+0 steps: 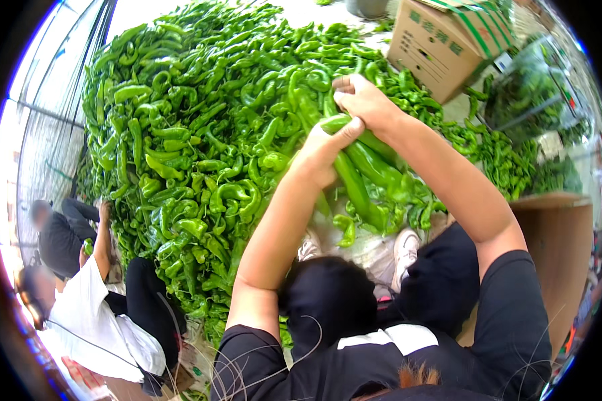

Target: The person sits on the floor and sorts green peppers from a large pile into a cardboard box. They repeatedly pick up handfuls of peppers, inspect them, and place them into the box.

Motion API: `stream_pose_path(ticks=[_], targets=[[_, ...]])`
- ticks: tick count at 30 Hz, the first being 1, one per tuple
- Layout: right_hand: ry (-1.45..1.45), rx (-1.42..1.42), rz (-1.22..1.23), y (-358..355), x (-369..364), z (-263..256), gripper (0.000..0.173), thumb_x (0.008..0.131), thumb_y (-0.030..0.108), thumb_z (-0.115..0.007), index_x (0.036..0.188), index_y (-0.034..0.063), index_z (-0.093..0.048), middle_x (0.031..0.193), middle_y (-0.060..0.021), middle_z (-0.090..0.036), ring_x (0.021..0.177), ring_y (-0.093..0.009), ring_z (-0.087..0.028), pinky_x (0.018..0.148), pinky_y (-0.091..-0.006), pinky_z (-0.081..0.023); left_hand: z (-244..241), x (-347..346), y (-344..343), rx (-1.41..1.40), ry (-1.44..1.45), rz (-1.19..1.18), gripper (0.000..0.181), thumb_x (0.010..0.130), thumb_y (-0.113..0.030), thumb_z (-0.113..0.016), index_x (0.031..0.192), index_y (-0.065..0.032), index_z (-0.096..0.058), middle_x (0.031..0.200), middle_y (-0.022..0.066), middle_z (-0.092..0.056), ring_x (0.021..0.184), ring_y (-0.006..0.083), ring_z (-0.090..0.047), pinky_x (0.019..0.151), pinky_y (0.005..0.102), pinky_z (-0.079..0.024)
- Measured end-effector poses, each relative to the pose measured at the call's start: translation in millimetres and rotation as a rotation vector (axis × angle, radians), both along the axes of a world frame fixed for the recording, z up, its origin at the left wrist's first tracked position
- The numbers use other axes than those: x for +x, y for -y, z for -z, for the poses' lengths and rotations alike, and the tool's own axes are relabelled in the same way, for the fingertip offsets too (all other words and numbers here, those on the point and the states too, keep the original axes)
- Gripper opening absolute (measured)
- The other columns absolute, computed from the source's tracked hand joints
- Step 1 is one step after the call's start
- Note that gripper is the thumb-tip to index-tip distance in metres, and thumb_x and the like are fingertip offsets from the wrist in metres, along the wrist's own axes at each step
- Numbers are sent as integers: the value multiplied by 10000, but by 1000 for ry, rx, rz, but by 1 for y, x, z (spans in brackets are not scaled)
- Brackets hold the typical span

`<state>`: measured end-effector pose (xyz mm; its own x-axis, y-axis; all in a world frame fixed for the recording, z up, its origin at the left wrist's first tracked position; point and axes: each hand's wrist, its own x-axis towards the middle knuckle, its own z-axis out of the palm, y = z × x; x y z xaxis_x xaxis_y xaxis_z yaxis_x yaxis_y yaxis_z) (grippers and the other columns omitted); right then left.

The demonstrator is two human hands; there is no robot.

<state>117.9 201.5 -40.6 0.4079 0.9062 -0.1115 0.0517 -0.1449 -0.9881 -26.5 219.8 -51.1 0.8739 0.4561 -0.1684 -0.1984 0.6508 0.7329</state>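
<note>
A large heap of long green peppers spreads in front of me. My left hand is closed round several long green peppers, its thumb lying over them; their ends hang down above my shoes. Just above and to the right, my right hand is over the heap with bent fingers, close to the upper part of the bunch. Its palm side is hidden, so whether it grips a pepper cannot be told. A few loose peppers lie on the floor between my feet.
A printed cardboard box stands beyond the heap at upper right. Near it is a clear plastic bag of green produce. Another cardboard box is by my right arm. Two people sit at the heap's left edge, one in a white shirt.
</note>
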Motion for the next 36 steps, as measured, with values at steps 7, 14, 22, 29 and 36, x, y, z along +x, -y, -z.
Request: stream_pose_path(ticks=[7, 14, 22, 29, 36], targets=[[394, 281, 92, 99, 0, -102, 529, 947, 338, -587, 1287, -43, -450, 1280, -148, -518, 1152, -227, -523, 962, -370, -434, -67, 8, 46, 173, -11, -201, 465, 791, -57, -724, 1181, -30, -470, 989, 139, -615, 846, 231, -656, 729, 380, -576], [1050, 230, 80, 213, -8, -130, 1188, 560, 246, -824, 1482, 7, -115, 1397, -294, -347, 1291, -400, -401, 1092, -426, -330, -144, 53, 133, 47, 211, -138, 270, 964, -231, -538, 1121, -16, -578, 1080, 109, -629, 1034, 241, -600, 910, 401, -490], [-206, 331, 390, 409, 74, -155, 779, 670, 173, -689, 1381, 45, -397, 1154, -121, -572, 1039, -245, -603, 873, -352, -518, -150, 71, 202, -163, 274, 493, 743, 978, -536, -345, 1437, 44, -279, 1459, 283, -317, 1381, 411, -279, 1149, 548, -189], [101, -386, 421, 616, 151, -47, 798, 606, 153, -690, 1345, 74, -396, 1112, -80, -534, 1012, -177, -530, 892, -313, -457, -52, 44, 180, 66, -131, 503, 407, 990, -374, -467, 1225, -48, -530, 1271, 156, -523, 1147, 292, -542, 978, 465, -468], [234, -947, 396, 671, 95, 186, 917, 576, 199, -796, 1359, 16, -356, 1200, -222, -543, 1145, -365, -528, 989, -376, -430, -22, 12, 164, 162, -453, 428, 397, 945, -391, -563, 1194, -82, -558, 1150, 75, -590, 1043, 218, -584, 924, 397, -490]])
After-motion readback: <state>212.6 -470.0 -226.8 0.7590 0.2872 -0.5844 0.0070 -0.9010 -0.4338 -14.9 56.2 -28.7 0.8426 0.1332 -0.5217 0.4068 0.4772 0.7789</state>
